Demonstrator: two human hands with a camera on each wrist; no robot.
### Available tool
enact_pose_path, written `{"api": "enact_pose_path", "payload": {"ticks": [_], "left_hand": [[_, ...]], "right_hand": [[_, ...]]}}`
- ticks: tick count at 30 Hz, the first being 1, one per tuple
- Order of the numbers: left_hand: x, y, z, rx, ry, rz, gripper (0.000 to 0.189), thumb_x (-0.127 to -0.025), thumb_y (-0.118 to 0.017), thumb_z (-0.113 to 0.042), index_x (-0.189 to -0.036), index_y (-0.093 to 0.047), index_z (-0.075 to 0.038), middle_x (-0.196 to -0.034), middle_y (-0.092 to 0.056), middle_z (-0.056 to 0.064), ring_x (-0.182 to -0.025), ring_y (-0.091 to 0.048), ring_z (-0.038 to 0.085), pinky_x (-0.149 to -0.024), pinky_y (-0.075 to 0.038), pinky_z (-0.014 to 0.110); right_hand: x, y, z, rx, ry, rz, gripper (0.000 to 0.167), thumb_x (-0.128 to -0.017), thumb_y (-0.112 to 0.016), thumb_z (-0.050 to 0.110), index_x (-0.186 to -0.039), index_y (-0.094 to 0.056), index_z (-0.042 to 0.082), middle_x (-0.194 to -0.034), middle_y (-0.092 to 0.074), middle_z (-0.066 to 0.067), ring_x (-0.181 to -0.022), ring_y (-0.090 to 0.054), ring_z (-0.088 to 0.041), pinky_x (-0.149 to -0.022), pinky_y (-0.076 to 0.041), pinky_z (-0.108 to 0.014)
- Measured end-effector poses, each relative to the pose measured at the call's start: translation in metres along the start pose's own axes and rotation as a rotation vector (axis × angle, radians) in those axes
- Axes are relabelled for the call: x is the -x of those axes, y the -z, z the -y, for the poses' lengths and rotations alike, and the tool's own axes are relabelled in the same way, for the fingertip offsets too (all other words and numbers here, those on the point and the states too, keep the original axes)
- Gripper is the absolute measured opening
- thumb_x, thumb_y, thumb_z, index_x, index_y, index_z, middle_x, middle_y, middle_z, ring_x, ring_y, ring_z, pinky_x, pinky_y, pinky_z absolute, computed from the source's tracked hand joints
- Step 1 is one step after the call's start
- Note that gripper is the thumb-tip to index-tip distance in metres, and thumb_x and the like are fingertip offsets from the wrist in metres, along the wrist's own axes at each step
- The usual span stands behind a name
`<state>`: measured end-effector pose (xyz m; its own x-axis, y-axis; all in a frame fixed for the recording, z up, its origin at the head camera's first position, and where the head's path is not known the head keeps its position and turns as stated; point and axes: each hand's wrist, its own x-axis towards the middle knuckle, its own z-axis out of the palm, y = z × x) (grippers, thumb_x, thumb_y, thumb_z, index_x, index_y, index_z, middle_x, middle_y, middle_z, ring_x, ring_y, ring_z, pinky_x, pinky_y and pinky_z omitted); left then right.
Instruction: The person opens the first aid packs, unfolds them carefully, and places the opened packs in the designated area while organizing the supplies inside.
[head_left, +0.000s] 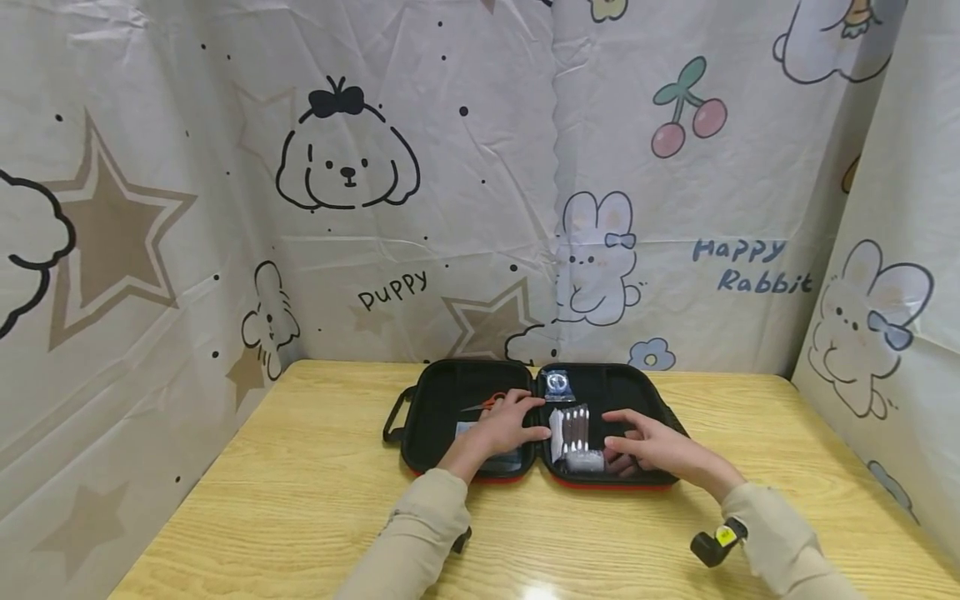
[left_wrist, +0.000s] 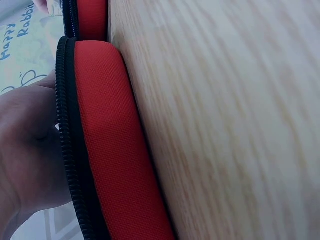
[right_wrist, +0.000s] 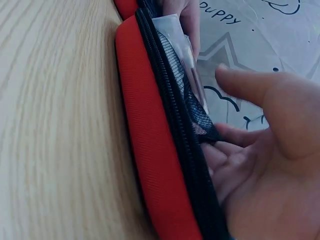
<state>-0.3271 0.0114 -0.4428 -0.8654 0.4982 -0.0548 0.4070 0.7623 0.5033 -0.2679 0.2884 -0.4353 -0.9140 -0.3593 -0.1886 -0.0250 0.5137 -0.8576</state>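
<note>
A black case with red outer sides (head_left: 435,408) lies unfolded on the table. My left hand (head_left: 504,423) reaches over its left half, fingertips near the middle hinge. Orange-handled scissors (head_left: 472,408) and a pale blue packet (head_left: 463,428) show partly beneath that hand. In the right half are a pack of cotton swabs (head_left: 576,425), a clear-wrapped white bundle (head_left: 585,461) and a small blue packet (head_left: 557,392). My right hand (head_left: 652,446) is over this half, thumb apart from the fingers. In the right wrist view its fingers dip behind the zip edge beside a mesh pocket (right_wrist: 172,60).
A carrying handle (head_left: 393,421) sticks out from the case's left side. Wood-grain table (head_left: 300,483) extends around the case. Printed cloth (head_left: 465,192) hangs behind and on both sides, close to the table's edges.
</note>
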Motion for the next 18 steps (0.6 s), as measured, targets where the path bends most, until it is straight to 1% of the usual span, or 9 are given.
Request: {"api": "enact_pose_path", "payload": {"ticks": [2, 5, 9, 11, 13, 15, 18], "left_hand": [[0.000, 0.000, -0.001, -0.004, -0.004, 0.001, 0.062, -0.096, -0.060, -0.048, -0.150, -0.044, -0.024, -0.159, -0.030, 0.008, -0.143, -0.035, 0.037, -0.112, -0.030, 0.058], [-0.001, 0.000, -0.002, -0.007, -0.010, -0.002, 0.061, -0.096, -0.061, -0.047, -0.150, -0.044, -0.023, -0.159, -0.030, 0.009, -0.143, -0.036, 0.037, -0.111, -0.030, 0.059], [0.000, 0.000, -0.002, -0.007, -0.011, -0.009, 0.062, -0.095, -0.061, -0.047, -0.149, -0.045, -0.022, -0.158, -0.031, 0.009, -0.142, -0.037, 0.037, -0.110, -0.031, 0.059], [0.000, 0.000, -0.002, -0.008, -0.005, -0.007, 0.062, -0.095, -0.061, -0.048, -0.149, -0.045, -0.022, -0.158, -0.031, 0.009, -0.142, -0.036, 0.037, -0.110, -0.031, 0.058], [0.000, 0.000, -0.002, -0.007, -0.002, -0.006, 0.062, -0.095, -0.061, -0.048, -0.150, -0.045, -0.023, -0.159, -0.031, 0.008, -0.143, -0.036, 0.037, -0.111, -0.030, 0.058], [-0.001, 0.000, -0.002, -0.007, 0.004, -0.006, 0.062, -0.095, -0.060, -0.048, -0.150, -0.044, -0.023, -0.159, -0.031, 0.008, -0.143, -0.036, 0.037, -0.111, -0.030, 0.058], [-0.001, -0.001, -0.001, -0.004, 0.008, -0.006, 0.062, -0.095, -0.060, -0.049, -0.150, -0.044, -0.024, -0.159, -0.031, 0.007, -0.143, -0.035, 0.036, -0.112, -0.030, 0.058]], "right_hand": [[0.001, 0.000, 0.001, 0.052, 0.013, -0.038, 0.064, -0.100, -0.059, 0.031, -0.148, -0.033, -0.002, -0.103, -0.072, -0.011, -0.087, -0.070, -0.021, -0.074, -0.055, -0.036], [0.003, 0.002, 0.003, 0.165, 0.047, -0.118, 0.058, -0.099, -0.061, 0.029, -0.143, -0.040, -0.003, -0.101, -0.069, -0.012, -0.080, -0.068, -0.020, -0.066, -0.055, -0.034], [0.003, 0.007, 0.005, 0.310, 0.111, -0.225, 0.046, -0.098, -0.063, 0.025, -0.133, -0.052, -0.002, -0.101, -0.066, -0.011, -0.075, -0.061, -0.015, -0.060, -0.052, -0.030], [0.001, 0.010, 0.006, 0.353, 0.149, -0.255, 0.042, -0.097, -0.064, 0.023, -0.130, -0.056, -0.001, -0.102, -0.065, -0.010, -0.077, -0.059, -0.014, -0.061, -0.051, -0.028], [-0.002, 0.012, 0.007, 0.390, 0.189, -0.281, 0.039, -0.096, -0.065, 0.022, -0.127, -0.059, 0.000, -0.102, -0.066, -0.008, -0.078, -0.058, -0.013, -0.065, -0.051, -0.027], [-0.006, 0.014, 0.009, 0.412, 0.230, -0.285, 0.036, -0.096, -0.066, 0.021, -0.126, -0.061, 0.002, -0.102, -0.067, -0.006, -0.081, -0.059, -0.012, -0.070, -0.051, -0.027], [-0.012, 0.016, 0.012, 0.422, 0.253, -0.273, 0.033, -0.095, -0.066, 0.021, -0.125, -0.063, 0.006, -0.102, -0.068, -0.004, -0.086, -0.061, -0.012, -0.078, -0.051, -0.029]]}}
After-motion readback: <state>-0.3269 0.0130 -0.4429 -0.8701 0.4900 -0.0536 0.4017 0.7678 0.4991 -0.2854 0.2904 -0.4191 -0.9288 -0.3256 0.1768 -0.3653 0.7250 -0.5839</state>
